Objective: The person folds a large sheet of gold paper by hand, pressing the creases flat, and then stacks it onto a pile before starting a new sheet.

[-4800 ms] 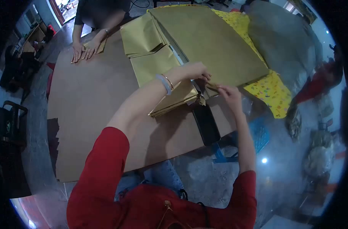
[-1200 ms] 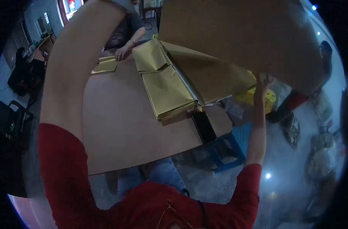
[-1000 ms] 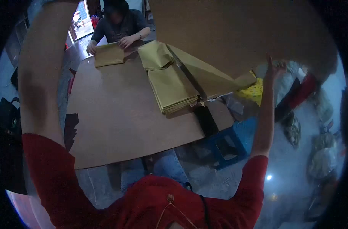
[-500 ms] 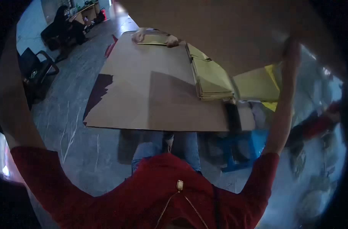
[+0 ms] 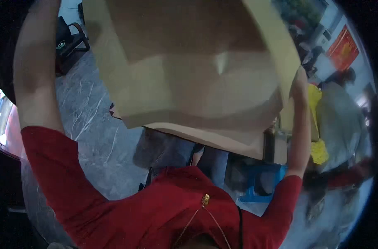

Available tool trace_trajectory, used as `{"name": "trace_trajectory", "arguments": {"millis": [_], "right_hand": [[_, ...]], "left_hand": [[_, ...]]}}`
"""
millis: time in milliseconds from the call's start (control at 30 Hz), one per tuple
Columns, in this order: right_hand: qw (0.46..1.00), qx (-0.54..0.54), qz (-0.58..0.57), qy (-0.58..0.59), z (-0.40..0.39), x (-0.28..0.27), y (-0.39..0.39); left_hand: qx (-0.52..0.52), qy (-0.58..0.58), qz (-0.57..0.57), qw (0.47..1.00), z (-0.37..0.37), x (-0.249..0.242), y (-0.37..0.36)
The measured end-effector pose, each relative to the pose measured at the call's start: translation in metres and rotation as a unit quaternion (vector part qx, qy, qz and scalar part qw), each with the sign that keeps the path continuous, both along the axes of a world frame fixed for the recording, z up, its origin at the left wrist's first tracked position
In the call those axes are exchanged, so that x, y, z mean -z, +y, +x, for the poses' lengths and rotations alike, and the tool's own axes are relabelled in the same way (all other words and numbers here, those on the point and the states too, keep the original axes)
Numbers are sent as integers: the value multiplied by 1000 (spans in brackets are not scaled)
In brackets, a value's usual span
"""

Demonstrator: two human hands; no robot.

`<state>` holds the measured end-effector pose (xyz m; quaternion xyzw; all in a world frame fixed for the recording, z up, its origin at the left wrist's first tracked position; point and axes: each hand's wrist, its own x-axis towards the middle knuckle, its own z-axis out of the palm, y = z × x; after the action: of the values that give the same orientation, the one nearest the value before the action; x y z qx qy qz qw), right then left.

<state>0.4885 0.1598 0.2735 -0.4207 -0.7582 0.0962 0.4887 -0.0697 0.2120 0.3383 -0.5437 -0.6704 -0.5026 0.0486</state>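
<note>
A large brown paper sheet (image 5: pixel 205 91) is raised in front of me, curved and covering most of the cardboard-topped table (image 5: pixel 197 135). At its right edge is my right hand (image 5: pixel 299 81), fingers closed on the border and blurred a little. My left forearm runs up along the left side, and the hand lies beyond the top of the view. The sheet hides the stack of folded yellowish paper and whatever lies at the table's far end.
A blue stool (image 5: pixel 255 182) stands under the table's right end. Yellow material (image 5: pixel 315 103) hangs to the right of my right arm. A black armchair (image 5: pixel 72 39) is on the marbled floor at upper left. A red poster (image 5: pixel 343 47) is at upper right.
The brown sheet has come down and toward me from the upper right, now covering the tabletop, the paper stack and another person's hands. My right hand has lowered with it.
</note>
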Motion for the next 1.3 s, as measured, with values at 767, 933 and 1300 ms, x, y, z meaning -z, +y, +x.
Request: {"name": "trace_trajectory", "arguments": {"millis": [767, 933, 1300], "right_hand": [[861, 233, -369, -259, -106, 255, 40], [860, 233, -402, -212, -108, 249, 33], [908, 160, -374, -102, -99, 247, -84]], "left_hand": [[-111, -46, -282, 952, -26, 269, 203], [-75, -28, -198, 977, -20, 315, 192], [22, 8, -190, 981, -12, 295, -135]]}}
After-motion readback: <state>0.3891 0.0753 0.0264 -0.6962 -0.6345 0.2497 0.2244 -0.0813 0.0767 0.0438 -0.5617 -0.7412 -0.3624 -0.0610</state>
